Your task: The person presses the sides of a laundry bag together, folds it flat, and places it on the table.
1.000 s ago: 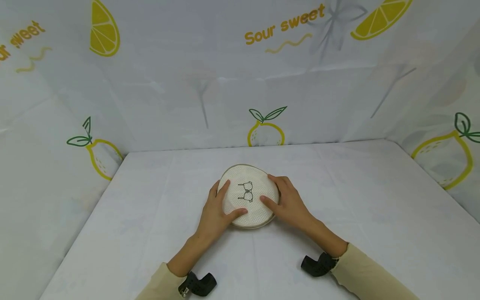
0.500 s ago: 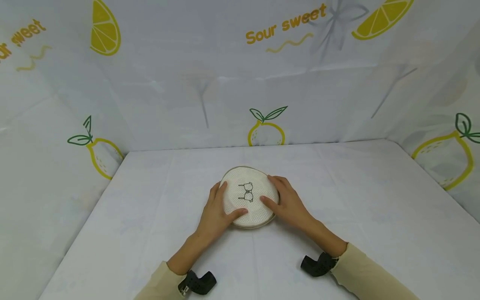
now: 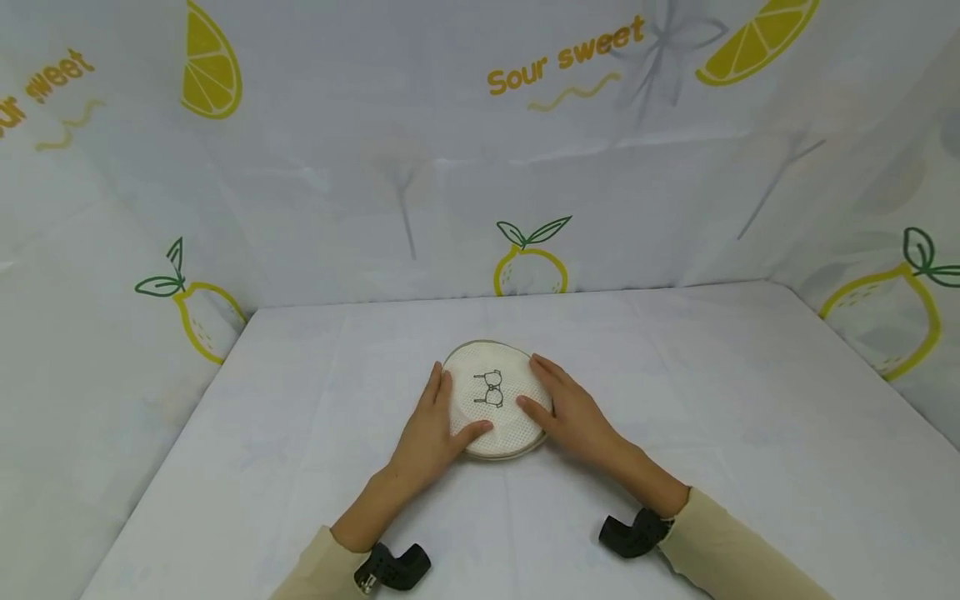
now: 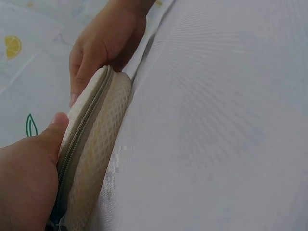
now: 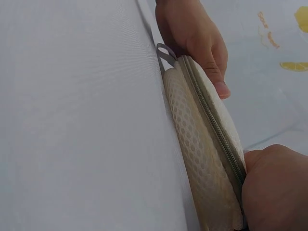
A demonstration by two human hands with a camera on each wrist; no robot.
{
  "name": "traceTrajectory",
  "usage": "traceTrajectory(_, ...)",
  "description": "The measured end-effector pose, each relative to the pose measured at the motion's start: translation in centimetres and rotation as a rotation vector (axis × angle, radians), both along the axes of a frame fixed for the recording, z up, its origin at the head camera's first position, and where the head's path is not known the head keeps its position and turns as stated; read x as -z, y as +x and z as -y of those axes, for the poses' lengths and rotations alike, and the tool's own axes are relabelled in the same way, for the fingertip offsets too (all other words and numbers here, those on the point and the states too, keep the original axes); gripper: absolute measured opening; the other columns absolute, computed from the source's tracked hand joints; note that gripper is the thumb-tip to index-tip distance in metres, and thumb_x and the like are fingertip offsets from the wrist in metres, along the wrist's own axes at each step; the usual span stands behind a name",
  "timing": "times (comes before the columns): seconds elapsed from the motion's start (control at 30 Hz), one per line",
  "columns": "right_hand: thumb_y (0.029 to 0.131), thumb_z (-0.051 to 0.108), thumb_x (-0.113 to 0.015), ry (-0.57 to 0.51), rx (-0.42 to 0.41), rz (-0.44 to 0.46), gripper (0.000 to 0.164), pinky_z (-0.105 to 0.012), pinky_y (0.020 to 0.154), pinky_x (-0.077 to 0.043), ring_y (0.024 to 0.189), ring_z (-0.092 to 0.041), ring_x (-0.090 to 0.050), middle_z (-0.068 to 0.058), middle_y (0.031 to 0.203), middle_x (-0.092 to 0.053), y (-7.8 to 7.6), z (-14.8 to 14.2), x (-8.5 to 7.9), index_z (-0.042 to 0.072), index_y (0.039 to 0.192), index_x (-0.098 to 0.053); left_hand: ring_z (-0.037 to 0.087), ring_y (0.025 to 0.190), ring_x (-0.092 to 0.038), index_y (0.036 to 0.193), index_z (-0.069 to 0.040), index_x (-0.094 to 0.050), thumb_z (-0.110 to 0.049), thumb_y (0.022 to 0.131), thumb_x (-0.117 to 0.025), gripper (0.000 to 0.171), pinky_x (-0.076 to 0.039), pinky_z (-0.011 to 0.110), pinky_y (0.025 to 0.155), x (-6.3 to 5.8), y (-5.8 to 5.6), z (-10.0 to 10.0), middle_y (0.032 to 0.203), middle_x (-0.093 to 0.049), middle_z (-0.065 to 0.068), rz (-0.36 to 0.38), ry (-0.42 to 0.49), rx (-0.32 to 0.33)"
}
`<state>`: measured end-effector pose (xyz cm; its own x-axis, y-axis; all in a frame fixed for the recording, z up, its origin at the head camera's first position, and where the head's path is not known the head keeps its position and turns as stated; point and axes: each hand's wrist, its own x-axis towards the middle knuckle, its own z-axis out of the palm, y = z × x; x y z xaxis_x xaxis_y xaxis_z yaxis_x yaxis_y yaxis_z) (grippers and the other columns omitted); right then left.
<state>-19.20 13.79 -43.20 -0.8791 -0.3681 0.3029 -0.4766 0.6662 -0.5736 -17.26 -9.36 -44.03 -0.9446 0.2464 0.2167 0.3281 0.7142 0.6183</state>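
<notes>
Orange lettering (image 3: 566,58) on the white cloth (image 3: 330,217) reads "Sour sweet" beyond the right hand (image 3: 581,415) and a cropped "ur sweet" (image 3: 56,75) beyond and left of the left hand (image 3: 426,435).

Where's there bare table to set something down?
The table is bare left of the left hand, right of the right hand, and between pouch and back curtain. A narrower gap lies between the forearms. Crowded: the pouch, held by both hands.

The round pouch's (image 3: 504,415) far edge has drawn away from the printed lemon (image 3: 531,273); the left grip's (image 3: 429,435) index fingertip also lies farther from it.
</notes>
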Motion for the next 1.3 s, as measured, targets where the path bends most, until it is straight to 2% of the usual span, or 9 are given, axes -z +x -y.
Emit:
traceTrajectory(0.13, 0.098, 0.035, -0.054, 0.046, -0.006, 0.003, 0.068, -0.049, 0.105, -0.032, 0.136, -0.035, -0.032, -0.022, 0.15, -0.029, 0.2, 0.1, 0.1, -0.007, 0.146, -0.03, 0.038, 0.139, -0.02, 0.146, 0.013, -0.018, -0.055, 0.085, -0.063, 0.101, -0.03, 0.046, 0.107, -0.1, 0.2, 0.1, 0.153, -0.012, 0.03, -0.036, -0.055, 0.013)
traceTrajectory(0.33, 0.1, 0.037, -0.049, 0.084, -0.017, 0.021, 0.067, -0.048, 0.106, -0.031, 0.137, -0.033, -0.029, -0.022, 0.151, -0.027, -0.1, 0.3, 0.1, -0.007, 0.146, -0.029, 0.041, 0.137, -0.025, 0.144, 0.015, -0.022, -0.056, 0.086, -0.061, 0.099, -0.033, 0.047, 0.105, -0.2, 0.0, 0.3, 0.151, -0.015, 0.031, -0.064, -0.078, 0.016)
traceTrajectory(0.43, 0.1, 0.036, -0.05, 0.123, -0.026, 0.014, 0.066, -0.048, 0.106, -0.032, 0.137, -0.034, -0.03, -0.022, 0.151, -0.028, -0.1, 0.3, 0.1, -0.008, 0.145, -0.03, 0.043, 0.137, -0.025, 0.143, 0.016, -0.025, -0.059, 0.087, -0.058, 0.099, -0.029, 0.049, 0.107, -0.3, 0.1, 0.5, 0.15, -0.018, 0.032, -0.085, -0.159, 0.016)
traceTrajectory(0.57, 0.098, 0.03, -0.056, 0.222, -0.042, -0.107, 0.059, -0.051, 0.106, -0.031, 0.135, -0.037, -0.033, -0.024, 0.145, -0.037, 0.2, 0.5, -0.3, -0.008, 0.14, -0.039, 0.041, 0.139, -0.02, 0.143, 0.015, -0.027, -0.057, 0.089, -0.057, 0.095, -0.019, 0.049, 0.112, -0.7, 0.2, 0.6, 0.15, -0.023, 0.03, -0.195, -0.293, 0.073)
traceTrajectory(0.63, 0.097, 0.029, -0.057, 0.272, -0.066, -0.194, 0.055, -0.054, 0.106, -0.028, 0.134, -0.038, -0.034, -0.023, 0.141, -0.041, 0.2, 0.8, -0.7, -0.007, 0.137, -0.044, 0.037, 0.141, -0.017, 0.144, 0.013, -0.025, -0.053, 0.089, -0.059, 0.092, -0.017, 0.047, 0.113, -1.0, 0.1, 0.6, 0.151, -0.023, 0.027, -0.241, -0.309, 0.132)
traceTrajectory(0.77, 0.099, 0.028, -0.052, 0.321, -0.164, -0.292, 0.051, -0.053, 0.109, -0.024, 0.135, -0.037, -0.034, -0.022, 0.141, -0.043, -0.1, 1.7, -1.3, -0.007, 0.136, -0.046, 0.03, 0.144, -0.01, 0.148, 0.009, -0.017, -0.057, 0.091, -0.053, 0.094, -0.015, 0.042, 0.114, -1.4, -0.5, 0.1, 0.155, -0.016, 0.022, -0.195, -0.304, 0.225)
traceTrajectory(0.9, 0.102, 0.023, -0.047, 0.319, -0.227, -0.275, 0.051, -0.045, 0.111, -0.024, 0.138, -0.035, -0.029, -0.023, 0.146, -0.037, -0.3, 2.2, -1.4, -0.01, 0.14, -0.039, 0.031, 0.144, -0.001, 0.149, 0.007, -0.014, -0.069, 0.09, -0.04, 0.099, -0.009, 0.04, 0.114, -1.2, -1.1, -0.5, 0.156, -0.009, 0.021, -0.146, -0.387, 0.231)
traceTrajectory(1.1, 0.104, 0.027, -0.04, 0.377, -0.197, -0.257, 0.057, -0.047, 0.112, -0.018, 0.141, -0.037, -0.018, -0.026, 0.151, -0.026, -0.3, 2.6, -0.4, -0.013, 0.143, -0.03, 0.035, 0.143, 0.001, 0.148, 0.01, -0.012, -0.072, 0.088, -0.04, 0.105, -0.005, 0.042, 0.115, -0.7, -1.4, -0.9, 0.155, -0.006, 0.025, -0.168, -0.475, 0.211)
traceTrajectory(1.3, 0.103, 0.026, -0.039, 0.374, -0.195, -0.272, 0.056, -0.048, 0.112, -0.018, 0.141, -0.038, -0.019, -0.026, 0.151, -0.025, -0.3, 2.5, 0.0, -0.013, 0.143, -0.03, 0.035, 0.144, 0.001, 0.148, 0.009, -0.012, -0.074, 0.088, -0.038, 0.106, -0.004, 0.041, 0.115, -0.2, -1.6, -0.9, 0.155, -0.007, 0.025, -0.18, -0.499, 0.213)
